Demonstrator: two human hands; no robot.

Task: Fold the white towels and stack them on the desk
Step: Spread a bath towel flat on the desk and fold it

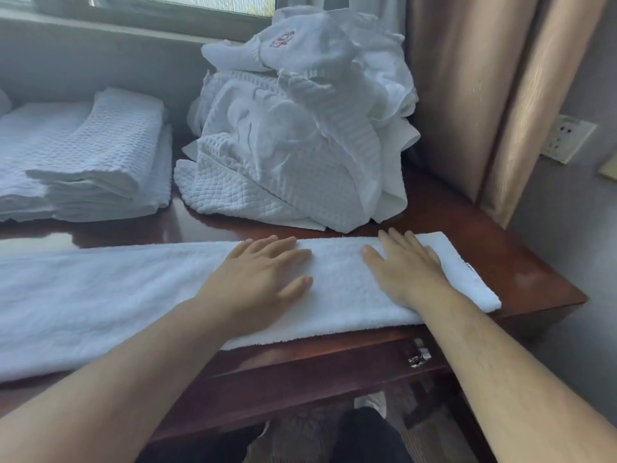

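Towel (133, 289) folded into a long strip lies along the desk's (521, 262) front edge. My left hand (257, 279) and right hand (407, 269) press it flat, fingers straight. It looks soft and limp; I'd pinch the right end's corners.

Cool daylight is coming in from the window (187, 3) at the top, leaving the scene moderately bright with a bluish cast; the white towels are reading pale blue rather than pure white; the polished desk (521, 262) is throwing soft glare along its far edge; the curtain (467, 95) at right is smearing with motion blur; the wide lens is bending lines toward the edges; shadow is pooling under the desk.
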